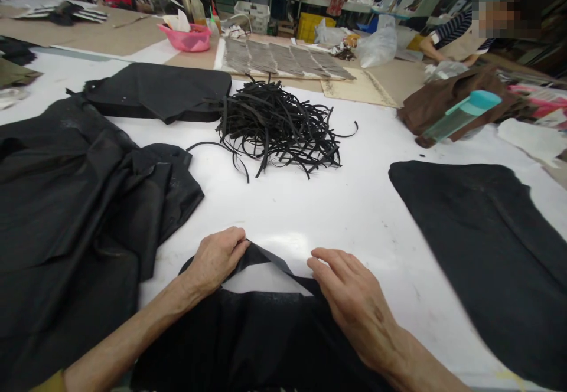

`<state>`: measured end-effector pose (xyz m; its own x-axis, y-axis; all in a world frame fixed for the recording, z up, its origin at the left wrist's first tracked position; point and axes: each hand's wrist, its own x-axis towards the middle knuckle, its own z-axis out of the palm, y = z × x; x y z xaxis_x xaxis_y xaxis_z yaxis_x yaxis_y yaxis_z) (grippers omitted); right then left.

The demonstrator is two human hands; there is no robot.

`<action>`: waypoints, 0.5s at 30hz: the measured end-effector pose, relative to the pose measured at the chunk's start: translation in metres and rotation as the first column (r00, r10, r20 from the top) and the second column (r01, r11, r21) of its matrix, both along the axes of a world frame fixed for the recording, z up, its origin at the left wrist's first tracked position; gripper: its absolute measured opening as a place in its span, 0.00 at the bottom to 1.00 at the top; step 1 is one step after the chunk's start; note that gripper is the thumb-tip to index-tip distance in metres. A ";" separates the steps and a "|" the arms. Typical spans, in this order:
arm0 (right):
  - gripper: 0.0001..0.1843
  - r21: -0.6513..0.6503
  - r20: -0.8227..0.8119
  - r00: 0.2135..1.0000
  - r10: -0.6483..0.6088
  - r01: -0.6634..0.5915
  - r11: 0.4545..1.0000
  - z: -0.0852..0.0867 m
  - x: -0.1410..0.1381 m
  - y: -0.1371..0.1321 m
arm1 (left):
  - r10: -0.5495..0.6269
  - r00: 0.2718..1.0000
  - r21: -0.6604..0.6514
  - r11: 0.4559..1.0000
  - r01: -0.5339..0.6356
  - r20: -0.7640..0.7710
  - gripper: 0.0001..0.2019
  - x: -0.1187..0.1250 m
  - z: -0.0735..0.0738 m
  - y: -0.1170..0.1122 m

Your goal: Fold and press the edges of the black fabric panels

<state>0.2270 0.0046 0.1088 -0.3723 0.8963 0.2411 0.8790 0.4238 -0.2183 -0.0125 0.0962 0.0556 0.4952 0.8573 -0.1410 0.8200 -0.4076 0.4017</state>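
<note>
A piece of black fabric point(261, 333) lies in front of me at the near edge of the white table surface. My left hand point(219, 259) pinches its far edge and lifts it, so a gap shows white beneath. My right hand point(349, 291) rests at the right side of the same fabric, fingers stretched forward and slightly apart, thumb hidden. Beyond both hands lies a tangled heap of thin black strips point(279, 123). Crumpled black fabric point(75, 203) spreads out to the left, and a flat black fabric piece point(478, 250) lies to the right.
A stack of black cut pieces point(163, 88) sits left of the strips. At the back are a pink basket point(188, 38) and grey pleated material point(283, 59). A teal-lidded bottle point(463, 117) leans on a brown bag point(443, 94) at right. Several people are farther off.
</note>
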 end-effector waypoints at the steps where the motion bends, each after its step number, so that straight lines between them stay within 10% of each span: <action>1: 0.13 -0.052 -0.014 1.000 0.004 -0.005 0.999 -0.001 -0.002 -0.004 | -0.016 1.000 0.002 1.000 0.016 -0.021 0.09 0.002 0.001 0.000; 5: 0.13 -0.202 0.007 0.999 0.048 -0.045 0.978 -0.007 -0.010 -0.022 | -0.145 0.987 0.017 0.989 0.146 -0.065 0.05 0.015 0.007 0.000; 10: 0.18 0.145 0.104 0.994 0.016 -0.031 0.989 -0.010 -0.013 -0.035 | -0.466 0.880 0.068 0.879 0.472 -0.090 0.05 0.039 0.014 -0.004; 15: 0.24 0.193 0.122 0.993 -0.006 -0.018 0.981 -0.005 -0.008 -0.044 | -0.505 0.855 -0.053 0.857 0.513 0.115 0.19 0.041 0.027 -0.013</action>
<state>0.2187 -0.0389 0.1039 -0.4146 0.8348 0.3622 0.8912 0.4530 -0.0240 0.0283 0.0836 0.0826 0.8734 0.4698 -0.1283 0.4636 -0.7216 0.5141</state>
